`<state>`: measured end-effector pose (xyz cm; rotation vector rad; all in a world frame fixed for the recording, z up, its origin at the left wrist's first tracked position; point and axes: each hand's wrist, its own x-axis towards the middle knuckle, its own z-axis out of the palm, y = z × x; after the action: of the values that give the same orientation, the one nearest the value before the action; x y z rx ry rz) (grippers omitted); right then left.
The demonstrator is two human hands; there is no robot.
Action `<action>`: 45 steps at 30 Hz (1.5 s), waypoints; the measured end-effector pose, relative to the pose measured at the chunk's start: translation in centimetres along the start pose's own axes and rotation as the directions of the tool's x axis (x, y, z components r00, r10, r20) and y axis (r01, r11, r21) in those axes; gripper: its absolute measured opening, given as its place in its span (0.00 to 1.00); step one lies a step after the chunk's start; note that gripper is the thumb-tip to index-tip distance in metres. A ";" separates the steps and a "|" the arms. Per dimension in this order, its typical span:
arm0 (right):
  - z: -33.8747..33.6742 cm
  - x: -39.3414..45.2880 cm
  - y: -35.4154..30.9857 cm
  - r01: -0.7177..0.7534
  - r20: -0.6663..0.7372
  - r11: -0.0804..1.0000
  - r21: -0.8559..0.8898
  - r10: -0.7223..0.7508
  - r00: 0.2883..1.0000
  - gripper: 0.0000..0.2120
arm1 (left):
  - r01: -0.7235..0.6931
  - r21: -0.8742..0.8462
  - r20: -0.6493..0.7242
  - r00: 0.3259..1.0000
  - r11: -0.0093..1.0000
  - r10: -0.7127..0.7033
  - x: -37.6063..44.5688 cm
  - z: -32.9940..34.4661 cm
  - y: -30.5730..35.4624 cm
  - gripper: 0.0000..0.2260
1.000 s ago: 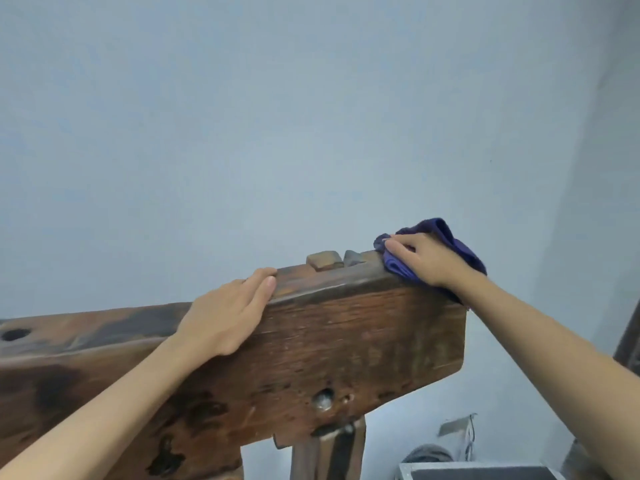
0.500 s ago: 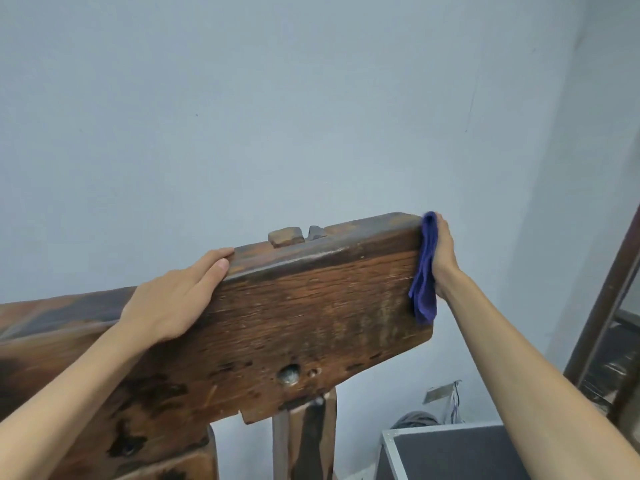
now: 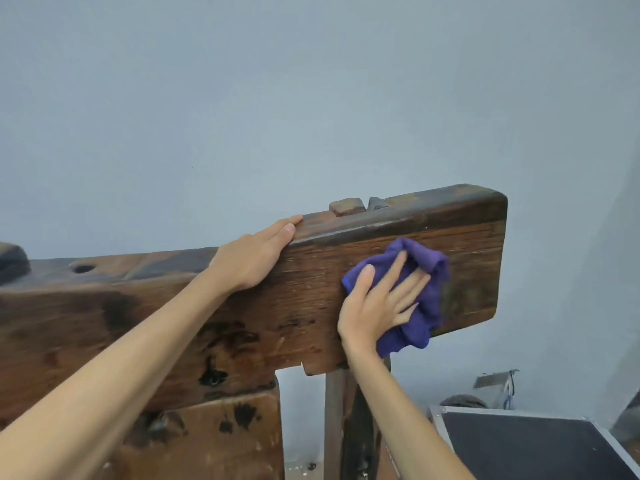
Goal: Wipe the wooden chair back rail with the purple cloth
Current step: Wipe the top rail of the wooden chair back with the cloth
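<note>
The dark, worn wooden chair back rail (image 3: 311, 299) runs across the view, rising to the right, with its squared end at the right. My right hand (image 3: 375, 303) presses the bunched purple cloth (image 3: 419, 292) flat against the rail's front face near that end, fingers spread and straight. My left hand (image 3: 254, 258) rests on the rail's top edge to the left of the cloth, fingers straight along the top. Part of the cloth hangs below my right palm.
A small wooden peg (image 3: 347, 206) sticks up from the rail's top. A wooden upright (image 3: 343, 420) stands under the rail. A black case with a metal rim (image 3: 533, 445) sits at the lower right. A plain grey-blue wall (image 3: 311, 98) is close behind.
My right hand moved the cloth from the rail's top, over its right end, onto the front face. The left hand stayed on the top edge. The view shifted.
</note>
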<state>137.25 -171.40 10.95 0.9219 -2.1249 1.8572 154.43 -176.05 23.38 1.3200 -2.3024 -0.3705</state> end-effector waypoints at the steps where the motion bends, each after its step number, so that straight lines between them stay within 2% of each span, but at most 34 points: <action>1: 1.0 -2.8 -1.0 0.156 0.056 0.987 -0.038 -0.153 0.987 0.29 | -0.012 -0.009 0.004 1.000 1.000 0.012 0.1 -0.1 -0.1 0.24; 2: 1.8 -5.4 -1.6 0.327 0.130 0.943 -0.065 -0.317 0.940 0.29 | -0.037 -0.027 0.015 0.999 0.999 0.037 0.3 -0.2 -0.1 0.24; 3: 2.6 -7.7 -1.8 0.503 0.202 0.861 -0.074 -0.481 0.853 0.28 | -0.064 -0.061 0.032 0.997 0.996 0.066 0.3 -0.3 -0.2 0.24; 4: 3.3 -9.5 -1.4 0.653 0.259 0.755 -0.060 -0.620 0.740 0.28 | -0.085 -0.110 0.044 0.995 0.990 0.091 0.5 -0.3 -0.4 0.25; 6: 4.5 -11.8 0.0 0.858 0.315 0.513 -0.018 -0.812 0.492 0.26 | -0.074 -0.199 0.066 0.994 0.977 0.089 0.1 -0.9 -0.9 0.24; 7: 4.6 -12.0 1.3 0.913 0.341 0.407 -0.011 -0.857 0.386 0.27 | -0.058 -0.188 0.074 0.995 0.981 0.073 -0.3 -0.8 -0.8 0.23; 9: 3.9 -11.1 3.4 0.975 0.416 0.220 -0.003 -0.887 0.201 0.33 | -0.128 0.008 0.027 0.991 0.992 0.128 -2.5 -0.5 -1.1 0.21; 11: 2.7 -9.3 5.7 0.992 0.494 0.127 0.005 -0.863 0.108 0.36 | -0.329 0.130 -0.056 0.939 0.935 0.338 -7.2 1.1 -2.2 0.18; 12: 1.9 -8.5 7.1 0.994 0.524 0.111 -0.018 -0.846 0.104 0.34 | -0.386 0.044 -0.072 0.919 0.921 0.388 -10.0 1.8 -3.1 0.18; 13: 1.0 -7.9 8.6 0.988 0.539 0.139 -0.064 -0.828 0.152 0.31 | -0.400 -0.089 -0.076 0.916 0.912 0.394 -12.4 2.5 -4.3 0.19; 14: 0.3 -8.2 9.8 0.965 0.536 0.235 -0.119 -0.803 0.261 0.27 | -0.347 -0.234 -0.089 0.938 0.908 0.335 -13.9 3.0 -5.4 0.22; 15: -0.3 -9.1 10.7 0.898 0.505 0.394 -0.197 -0.744 0.437 0.23 | -0.261 -0.324 -0.102 0.965 0.909 0.241 -14.7 3.7 -6.5 0.22; 16: -0.4 -10.4 11.1 0.763 0.440 0.584 -0.277 -0.628 0.641 0.21 | -0.111 -0.423 -0.080 0.993 0.899 0.085 -14.5 3.8 -7.1 0.20; 17: -0.4 -12.3 10.6 0.552 0.365 0.776 -0.305 -0.440 0.821 0.22 | 0.070 -0.515 -0.018 0.996 0.854 -0.093 -14.4 3.4 -7.7 0.17; 18: -0.2 -13.6 9.3 0.260 0.313 0.932 -0.254 -0.175 0.933 0.24 | 0.172 -0.525 0.011 0.981 0.834 -0.195 -14.1 3.2 -7.9 0.16; 19: -0.1 -15.3 7.2 -0.019 0.284 0.984 -0.174 0.069 0.956 0.25 | 0.143 -0.462 0.007 0.987 0.875 -0.158 -15.0 3.1 -8.5 0.16; 20: 0.2 -16.2 4.9 -0.216 0.277 0.972 -0.092 0.234 0.932 0.25 | 0.063 -0.357 0.024 0.998 0.932 -0.059 -16.0 2.8 -8.4 0.16; 21: 0.5 -17.0 3.0 -0.340 0.290 0.940 -0.021 0.331 0.898 0.25 | 0.012 -0.274 0.055 0.998 0.962 0.003 -17.0 2.9 -8.6 0.16; 23: 1.0 -18.5 0.4 -0.474 0.359 0.875 0.097 0.413 0.837 0.25 | -0.014 -0.236 0.141 0.989 0.972 0.049 -18.9 3.6 -9.4 0.16; 27: -0.7 -21.0 -2.0 -0.603 0.580 0.769 0.210 0.399 0.710 0.22 | 0.038 -0.294 0.208 0.978 0.955 0.025 -20.3 5.8 -11.4 0.18; 30: -3.5 -21.2 -3.9 -0.766 0.757 0.612 0.195 0.403 0.515 0.20 | 0.091 -0.317 0.203 0.979 0.944 -0.026 -21.6 6.1 -12.9 0.22; 32: -5.3 -21.1 -5.1 -0.818 0.824 0.550 0.170 0.376 0.424 0.20 | 0.122 -0.354 0.218 0.975 0.927 -0.045 -21.8 5.5 -13.3 0.28; 35: -7.1 -21.3 -7.0 -0.781 0.851 0.606 0.154 0.321 0.417 0.19 | 0.164 -0.544 0.296 0.955 0.823 0.005 -22.4 3.8 -13.6 0.33; 38: -8.8 -21.7 -8.3 -0.754 0.867 0.624 0.205 0.241 0.435 0.18 | 0.141 -0.720 0.296 0.948 0.679 0.116 -23.2 2.6 -13.7 0.25; 40: -10.4 -22.0 -8.5 -0.733 0.872 0.640 0.231 0.198 0.448 0.17 | 0.072 -0.758 0.245 0.953 0.649 0.179 -23.6 2.2 -13.3 0.18; 42: -12.0 -22.0 -8.1 -0.712 0.862 0.658 0.246 0.188 0.472 0.15 | -0.020 -0.712 0.197 0.954 0.702 0.227 -23.8 2.2 -12.6 0.17; 45: -14.6 -21.9 -7.6 -0.671 0.826 0.702 0.238 0.218 0.520 0.15 | -0.163 -0.527 0.115 0.959 0.834 0.261 -24.0 3.1 -11.1 0.15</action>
<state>154.94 -150.57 9.25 1.6089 -2.5103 2.8559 171.46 -160.86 9.67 0.7784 -2.2359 -0.9876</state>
